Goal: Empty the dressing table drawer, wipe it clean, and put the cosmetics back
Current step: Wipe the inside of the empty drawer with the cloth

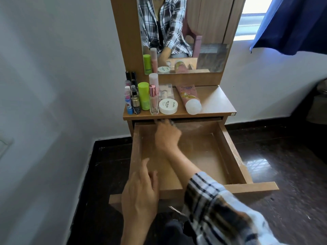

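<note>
We have the drawer (231,149) pulled well out and its floor shows bare wood, dusty in patches; the cosmetics (152,98) stand crowded on the left of the tabletop (215,101), close to its front edge. Our right hand (167,137) reaches to the drawer's far back, under the tabletop lip; its fingertips are blurred and partly hidden there, so we cannot tell whether they are spread, together, or closed on some last small item. Our left hand (139,191) rests on the drawer front (247,187) near its left end, fingers loosely spread, gripping nothing.

As we judge it, the emptying is nearly or fully done and the wiping lies ahead; no cloth is in view.

The risks we see: the right forearm lies just below the tabletop edge, and lifting it carelessly could knock the tall slim bottle (154,101) or the jar (168,106) into the drawer or onto the floor; the tube (190,99) lies on its side with its cap near the edge and could roll if the table is jolted; leaning on the extended drawer front could strain or tip the drawer; anything left at the hidden back could be missed.
</note>
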Available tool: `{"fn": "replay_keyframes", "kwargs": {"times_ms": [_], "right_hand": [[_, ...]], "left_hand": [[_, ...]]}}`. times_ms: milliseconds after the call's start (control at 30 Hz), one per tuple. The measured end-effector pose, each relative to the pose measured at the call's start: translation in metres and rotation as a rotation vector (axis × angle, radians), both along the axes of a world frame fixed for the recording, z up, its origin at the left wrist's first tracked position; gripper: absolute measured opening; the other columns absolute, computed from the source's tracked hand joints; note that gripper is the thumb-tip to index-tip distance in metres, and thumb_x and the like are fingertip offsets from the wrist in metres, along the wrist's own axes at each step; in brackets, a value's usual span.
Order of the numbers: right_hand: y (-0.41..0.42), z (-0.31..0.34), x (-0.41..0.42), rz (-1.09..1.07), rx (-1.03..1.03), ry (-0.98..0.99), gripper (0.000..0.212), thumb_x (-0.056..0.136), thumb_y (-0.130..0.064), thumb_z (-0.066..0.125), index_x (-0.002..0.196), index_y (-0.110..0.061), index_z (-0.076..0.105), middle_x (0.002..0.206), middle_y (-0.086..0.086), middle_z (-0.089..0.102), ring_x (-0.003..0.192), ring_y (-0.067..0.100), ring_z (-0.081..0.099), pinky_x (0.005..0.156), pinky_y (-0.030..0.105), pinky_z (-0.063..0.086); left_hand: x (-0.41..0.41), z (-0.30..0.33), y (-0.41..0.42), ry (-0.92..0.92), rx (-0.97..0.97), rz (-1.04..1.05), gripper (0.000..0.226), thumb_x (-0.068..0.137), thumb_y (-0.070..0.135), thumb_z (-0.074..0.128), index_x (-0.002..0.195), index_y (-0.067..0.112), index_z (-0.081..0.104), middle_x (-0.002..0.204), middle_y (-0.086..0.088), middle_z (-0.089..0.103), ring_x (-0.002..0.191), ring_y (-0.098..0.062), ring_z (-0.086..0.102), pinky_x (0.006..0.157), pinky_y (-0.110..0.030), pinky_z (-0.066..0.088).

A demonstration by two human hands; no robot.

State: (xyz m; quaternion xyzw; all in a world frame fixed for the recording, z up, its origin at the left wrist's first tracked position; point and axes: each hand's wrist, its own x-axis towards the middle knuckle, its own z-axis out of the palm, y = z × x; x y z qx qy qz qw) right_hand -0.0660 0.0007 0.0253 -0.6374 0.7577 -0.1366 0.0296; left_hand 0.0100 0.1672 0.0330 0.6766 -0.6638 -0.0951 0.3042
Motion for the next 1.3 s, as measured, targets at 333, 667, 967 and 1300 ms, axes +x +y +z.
{"fn": "replay_keyframes", "kwargs": {"times_ms": [333,667,967,1300], "right_hand": [[-0.002,-0.006,0.010,0.335,-0.108,0.091,0.049,0.100,-0.016,0.032,0.141,-0.042,0.032,0.135,-0.002,0.049,0.113,0.024,0.057,0.076,0.034,0.044],[0.009,-0.005,-0.094,0.134,-0.072,0.108,0.047,0.100,-0.018,0.031,0.138,-0.046,0.037,0.134,-0.004,0.050,0.109,0.029,0.060,0.072,0.033,0.038],[0.010,0.004,-0.155,-0.150,0.062,0.170,0.039,0.098,-0.014,0.031,0.131,-0.026,0.049,0.131,0.005,0.050,0.110,0.034,0.058,0.071,0.034,0.035],[-0.001,0.005,-0.064,-0.135,0.055,0.058,0.035,0.094,-0.007,0.038,0.121,-0.013,0.059,0.127,0.007,0.053,0.113,0.026,0.056,0.078,0.035,0.047]], "left_hand": [[0.003,0.001,-0.003,0.016,0.038,0.002,0.038,0.089,0.025,0.053,0.123,0.009,0.049,0.085,0.003,0.066,0.072,-0.019,0.065,0.055,-0.021,0.034],[0.002,0.005,-0.001,-0.002,0.040,-0.003,0.034,0.089,0.022,0.053,0.117,0.003,0.052,0.070,0.013,0.052,0.056,0.000,0.043,0.047,-0.007,0.022],[0.002,0.006,0.000,0.003,0.038,-0.004,0.035,0.089,0.021,0.052,0.119,0.004,0.052,0.069,0.014,0.051,0.054,0.001,0.042,0.046,-0.007,0.023],[0.003,0.002,-0.001,0.006,0.017,-0.004,0.035,0.088,0.023,0.051,0.117,0.005,0.053,0.072,0.014,0.052,0.053,0.000,0.042,0.045,-0.007,0.022]]}}
